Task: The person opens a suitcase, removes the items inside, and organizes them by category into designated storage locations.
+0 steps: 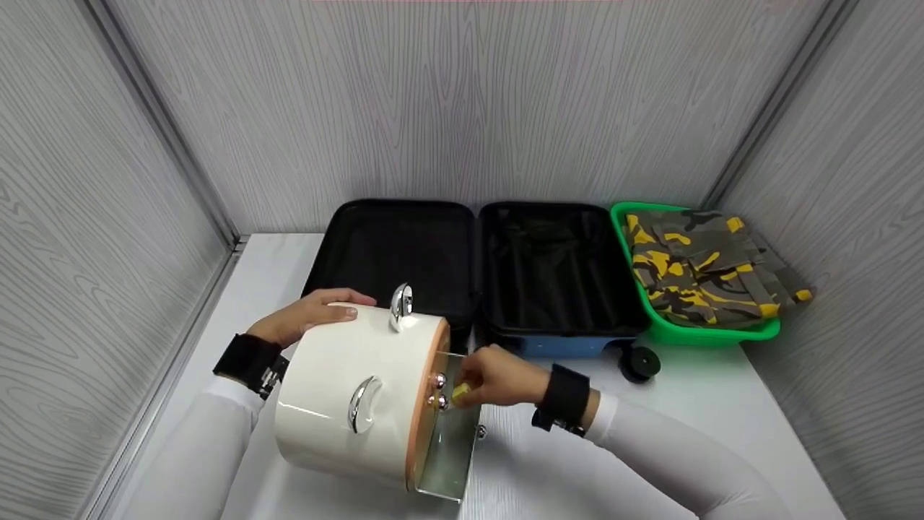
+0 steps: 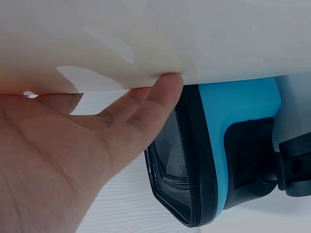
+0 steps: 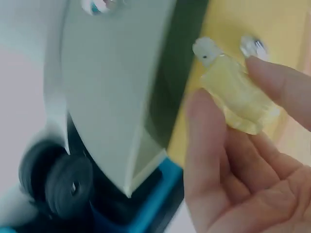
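Observation:
A cream rounded box [image 1: 346, 361] with an orange front and chrome fittings lies tipped on the white table. Its transparent door [image 1: 451, 458] stands ajar at the right. My left hand [image 1: 307, 316] rests against the box's far left side, fingers mostly straight; the left wrist view shows fingertips pressing its smooth surface. Between the thumb and fingers of my right hand [image 1: 505, 377] is a small yellow translucent bottle [image 3: 238, 92] with a whitish cap. That hand is at the opening between door and front, close to chrome knobs [image 1: 442, 401] on the orange face.
Behind the box lies a blue suitcase, spread open, with a black left half [image 1: 397, 249] and black-lined right half [image 1: 552, 267]. Its black wheel [image 1: 640, 363] juts toward me. At the right, a green basket [image 1: 722, 336] holds folded camouflage clothing [image 1: 693, 271].

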`<state>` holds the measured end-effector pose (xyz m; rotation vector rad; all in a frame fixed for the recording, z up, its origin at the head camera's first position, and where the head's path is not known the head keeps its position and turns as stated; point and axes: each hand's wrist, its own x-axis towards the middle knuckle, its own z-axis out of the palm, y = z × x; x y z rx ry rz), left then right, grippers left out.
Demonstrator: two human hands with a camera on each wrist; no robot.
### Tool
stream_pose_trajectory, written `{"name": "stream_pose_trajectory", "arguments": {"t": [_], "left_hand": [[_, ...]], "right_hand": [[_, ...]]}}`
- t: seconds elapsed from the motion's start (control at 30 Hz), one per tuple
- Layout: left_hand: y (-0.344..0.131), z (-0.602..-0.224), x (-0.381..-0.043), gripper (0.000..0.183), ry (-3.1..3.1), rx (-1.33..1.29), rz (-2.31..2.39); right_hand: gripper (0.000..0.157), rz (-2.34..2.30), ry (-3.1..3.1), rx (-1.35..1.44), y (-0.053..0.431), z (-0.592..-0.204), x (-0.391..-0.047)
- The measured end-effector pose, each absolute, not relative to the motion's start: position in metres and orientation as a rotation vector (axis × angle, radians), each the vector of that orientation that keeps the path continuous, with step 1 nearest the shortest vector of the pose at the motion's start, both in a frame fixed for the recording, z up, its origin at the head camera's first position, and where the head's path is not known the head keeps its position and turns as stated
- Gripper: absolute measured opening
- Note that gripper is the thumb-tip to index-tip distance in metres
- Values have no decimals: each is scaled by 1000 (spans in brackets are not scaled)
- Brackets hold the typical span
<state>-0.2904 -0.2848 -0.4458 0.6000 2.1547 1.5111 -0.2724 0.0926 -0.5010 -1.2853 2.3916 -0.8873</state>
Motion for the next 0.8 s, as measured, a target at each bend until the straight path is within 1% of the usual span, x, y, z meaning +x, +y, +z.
{"name": "stream_pose_trajectory", "arguments": {"t": [0.1, 0.13, 0.2, 0.27, 0.33, 0.43, 0.53, 0.73, 0.8], "left_hand": [[-285, -446, -290, 57, 2152, 593, 1508], [-284, -446, -290, 58, 2146, 584, 1512], [-284, -446, -290, 58, 2143, 581, 1515], [-283, -446, -290, 57, 2142, 581, 1515], [-283, -446, -290, 57, 2144, 592, 1513], [-284, -445, -291, 56, 2146, 608, 1508], [-284, -444, -290, 57, 2143, 601, 1512], [-284, -443, -290, 58, 2146, 590, 1528], [-284, -444, -289, 57, 2147, 594, 1522]], "right_hand": [[11, -779, 2394, -1366, 82, -514, -263], [12, -720, 2394, -1384, 79, -518, -260], [21, -601, 2387, -1384, 75, -523, -256], [24, -529, 2368, -1359, 71, -526, -253], [22, -489, 2342, -1334, 69, -528, -253], [14, -406, 2316, -1359, 66, -532, -255], [12, -279, 2331, -1409, 64, -535, -258], [29, -132, 2477, -1410, 60, -540, -261], [31, -108, 2524, -1425, 60, -543, -260]]}}
